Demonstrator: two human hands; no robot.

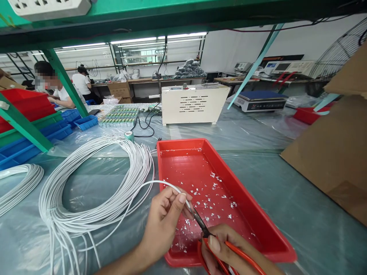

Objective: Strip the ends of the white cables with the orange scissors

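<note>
Over the red tray (183, 164), my left hand (166, 217) pinches a white cable (169, 185) near its end. My right hand (226, 244) grips pliers with orange handles (243, 254); their dark jaws point up and left and meet the cable end just beyond my left fingertips. Whether the jaws are fully closed on the cable is too small to tell. Small silvery and white scraps lie scattered over the tray floor. The cable runs left to a large coil of white cable (140, 164) lying beside the tray.
Another white coil (25, 183) lies far left, near stacked red, green and blue bins (25, 109). A cream metal box (195, 105) and a scale (258, 101) stand behind the tray. Cardboard (332, 152) rises at right. Two people sit in the left background.
</note>
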